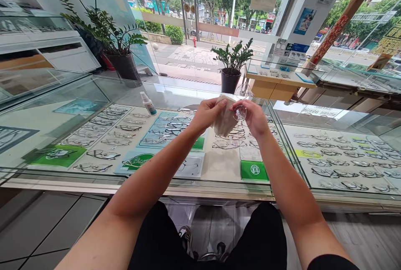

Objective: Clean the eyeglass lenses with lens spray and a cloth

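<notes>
Above the glass counter, my left hand pinches a pale beige cloth that hangs down from the fingers. Close beside it, my right hand grips a pair of thin-framed eyeglasses. One round lens shows in front of the right fingers, and the other stands up behind them. The cloth's upper edge reaches to the glasses near the right fingertips; whether it wraps a part of the frame I cannot tell. A small white spray bottle stands on the counter to the left of my hands.
Under the glass top of the display counter lie rows of eyeglasses and green cards. A second case adjoins on the right. Potted plants stand beyond the counter by the window. My knees are below the front edge.
</notes>
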A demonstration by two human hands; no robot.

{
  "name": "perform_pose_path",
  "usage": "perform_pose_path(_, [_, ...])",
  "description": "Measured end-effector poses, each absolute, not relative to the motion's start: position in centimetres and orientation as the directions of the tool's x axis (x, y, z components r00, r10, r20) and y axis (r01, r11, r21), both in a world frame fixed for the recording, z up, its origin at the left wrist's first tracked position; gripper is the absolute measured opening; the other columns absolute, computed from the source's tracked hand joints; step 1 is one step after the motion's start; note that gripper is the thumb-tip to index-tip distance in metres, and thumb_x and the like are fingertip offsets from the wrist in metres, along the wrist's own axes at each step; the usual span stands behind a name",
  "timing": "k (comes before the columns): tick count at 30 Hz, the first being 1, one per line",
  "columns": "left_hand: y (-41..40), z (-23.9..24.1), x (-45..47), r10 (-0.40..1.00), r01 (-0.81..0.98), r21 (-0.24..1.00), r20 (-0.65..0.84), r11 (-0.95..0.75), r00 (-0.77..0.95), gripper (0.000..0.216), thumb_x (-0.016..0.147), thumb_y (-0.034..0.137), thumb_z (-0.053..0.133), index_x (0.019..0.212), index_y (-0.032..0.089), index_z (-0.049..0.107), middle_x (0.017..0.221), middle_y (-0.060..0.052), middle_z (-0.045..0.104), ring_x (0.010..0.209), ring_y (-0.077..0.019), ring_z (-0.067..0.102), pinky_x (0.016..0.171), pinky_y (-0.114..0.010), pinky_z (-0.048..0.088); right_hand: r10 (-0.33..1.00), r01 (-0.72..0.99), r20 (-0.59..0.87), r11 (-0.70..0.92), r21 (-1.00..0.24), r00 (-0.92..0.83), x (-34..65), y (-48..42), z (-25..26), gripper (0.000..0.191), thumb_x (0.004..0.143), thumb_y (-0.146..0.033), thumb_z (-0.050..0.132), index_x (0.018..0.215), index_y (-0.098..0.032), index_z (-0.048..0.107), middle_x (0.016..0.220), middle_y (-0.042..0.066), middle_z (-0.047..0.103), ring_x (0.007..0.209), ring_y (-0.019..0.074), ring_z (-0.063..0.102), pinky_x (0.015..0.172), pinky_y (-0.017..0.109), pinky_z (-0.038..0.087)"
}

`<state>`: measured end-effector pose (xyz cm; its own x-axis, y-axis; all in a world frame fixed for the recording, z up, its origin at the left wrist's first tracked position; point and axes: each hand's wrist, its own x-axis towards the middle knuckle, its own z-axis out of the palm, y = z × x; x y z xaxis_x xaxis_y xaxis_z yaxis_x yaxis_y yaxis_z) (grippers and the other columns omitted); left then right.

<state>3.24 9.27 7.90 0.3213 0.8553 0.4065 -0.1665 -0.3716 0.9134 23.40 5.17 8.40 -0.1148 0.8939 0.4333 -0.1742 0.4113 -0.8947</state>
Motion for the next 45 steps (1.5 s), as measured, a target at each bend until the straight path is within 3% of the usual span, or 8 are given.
perform_pose_path(9, [8.8,8.1,3.9,0.910,-0.255,0.936,0.312,-0.245,0.271,0.066,0.071,0.077,0.098,0.095,0.018,0.083,0.090,-0.006,0.082,0.078,-0.0168,0.069,0.071,-0.029,0.056,0.888,-0.135,0.452,0.460,-0.878,0.086,23.2,5.5,8.1,0.033,0.098,-0.059,0.072,0.095,-0.029,0.084,0.109,0.004,0.079,0.098,0.0224,0.068,0.101,0.042,0.058])
perform_pose_path(14, [8.2,8.3,4.1,0.896,-0.276,0.940,0.289,-0.199,0.336,0.063,0.075,0.068,0.098,0.101,0.017,0.072,0.092,-0.005,0.081,0.078,-0.0165,0.071,0.071,-0.028,0.057,0.872,-0.108,0.480,0.488,-0.866,0.094,23.1,5.6,7.9,0.030,0.100,-0.058,0.072,0.093,-0.031,0.084,0.120,0.005,0.075,0.129,0.0273,0.065,0.120,0.047,0.051])
perform_pose_path(19, [7.8,8.4,4.0,0.856,-0.288,0.936,0.313,-0.204,0.411,0.062,0.082,0.068,0.096,0.099,0.022,0.058,0.083,-0.001,0.075,0.071,-0.0157,0.069,0.064,-0.027,0.053,0.888,-0.132,0.454,0.460,-0.878,0.075,22.8,5.4,7.9,0.031,0.101,-0.059,0.072,0.097,-0.031,0.083,0.133,0.007,0.073,0.144,0.0288,0.061,0.120,0.048,0.053])
perform_pose_path(28, [7.6,8.6,4.3,0.772,-0.308,0.887,0.454,-0.344,0.444,0.059,0.086,0.064,0.094,0.089,0.022,0.053,0.083,0.002,0.065,0.071,-0.0109,0.056,0.063,-0.024,0.044,0.899,-0.181,0.435,0.436,-0.882,0.046,22.5,5.1,8.0,0.030,0.099,-0.059,0.077,0.103,-0.030,0.081,0.142,0.006,0.075,0.138,0.0271,0.066,0.110,0.044,0.059])
perform_pose_path(36, [7.2,8.7,4.1,0.761,-0.251,0.884,0.468,-0.395,0.450,0.053,0.086,0.063,0.093,0.089,0.020,0.062,0.085,0.000,0.066,0.076,-0.0139,0.059,0.069,-0.027,0.047,0.891,-0.204,0.453,0.449,-0.870,0.031,22.2,4.9,7.9,0.024,0.101,-0.055,0.077,0.101,-0.032,0.078,0.128,0.004,0.081,0.120,0.0254,0.073,0.108,0.045,0.061])
perform_pose_path(41, [7.0,8.9,3.9,0.792,-0.171,0.886,0.462,-0.431,0.399,0.054,0.097,0.070,0.077,0.089,0.017,0.074,0.086,-0.004,0.071,0.080,-0.0168,0.061,0.074,-0.030,0.050,0.894,-0.217,0.448,0.439,-0.872,0.012,22.1,4.9,7.8,0.025,0.099,-0.056,0.078,0.100,-0.031,0.077,0.124,0.004,0.080,0.114,0.0242,0.072,0.104,0.043,0.061])
perform_pose_path(45, [7.1,8.6,4.2,0.785,-0.217,0.880,0.476,-0.423,0.396,0.048,0.088,0.062,0.092,0.093,0.018,0.072,0.091,-0.004,0.074,0.081,-0.0157,0.065,0.077,-0.029,0.053,0.889,-0.263,0.458,0.441,-0.858,-0.004,21.9,4.8,7.8,0.026,0.097,-0.055,0.082,0.098,-0.030,0.078,0.115,0.003,0.078,0.108,0.0222,0.071,0.102,0.040,0.059])
